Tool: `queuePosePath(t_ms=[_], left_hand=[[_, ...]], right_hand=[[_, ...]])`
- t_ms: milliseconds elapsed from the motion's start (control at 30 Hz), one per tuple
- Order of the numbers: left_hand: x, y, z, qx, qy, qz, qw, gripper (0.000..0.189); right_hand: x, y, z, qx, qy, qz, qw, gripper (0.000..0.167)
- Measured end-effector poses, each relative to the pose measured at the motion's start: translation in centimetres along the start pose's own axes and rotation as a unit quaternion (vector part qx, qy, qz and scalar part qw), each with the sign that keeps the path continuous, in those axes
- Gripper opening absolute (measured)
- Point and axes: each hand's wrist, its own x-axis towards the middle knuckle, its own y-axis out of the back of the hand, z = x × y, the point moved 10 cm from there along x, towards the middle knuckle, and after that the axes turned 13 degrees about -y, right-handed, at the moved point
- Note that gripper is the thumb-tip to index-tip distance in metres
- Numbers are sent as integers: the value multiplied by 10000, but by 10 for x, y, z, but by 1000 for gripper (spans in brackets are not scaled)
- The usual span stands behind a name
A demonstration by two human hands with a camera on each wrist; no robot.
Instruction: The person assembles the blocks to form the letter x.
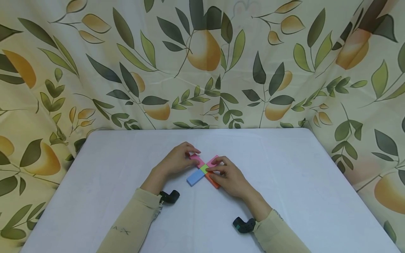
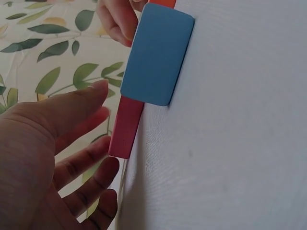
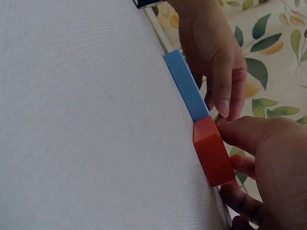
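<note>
On the white-covered table several small flat blocks form an X. A light green block [image 1: 204, 168] sits at its centre, with a blue block [image 1: 195, 177] at the near left and an orange block [image 1: 213, 181] at the near right. Two pink blocks make the far arms, left [image 1: 197, 160] and right [image 1: 213, 161]. My left hand [image 1: 174, 161] reaches over the far-left pink block, its fingers loosely bent around the outer end. In the left wrist view the thumb stands apart from it. Between the right pink and orange blocks, my right hand [image 1: 232, 178] has its fingertips at the centre.
The white table [image 1: 126, 147] ends at a far edge beyond the blocks, where a leaf-and-fruit patterned cloth [image 1: 202, 88] hangs. Black wrist devices show on the left wrist [image 1: 170, 197] and the right wrist [image 1: 244, 225].
</note>
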Motion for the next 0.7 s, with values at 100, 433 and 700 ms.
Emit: queuePosePath(t_ms=[100, 433, 700], left_hand=[[0, 2, 2, -44, -59, 36, 10000, 36], [1, 5, 5, -71, -104, 35, 9999, 36], [-1, 9, 3, -125, -16, 50, 9999, 37]], right_hand=[[0, 2, 0, -23, 34, 64, 10000, 17], [0, 7, -2, 64, -13, 162, 9998, 21], [0, 11, 0, 148, -149, 252, 9995, 24]])
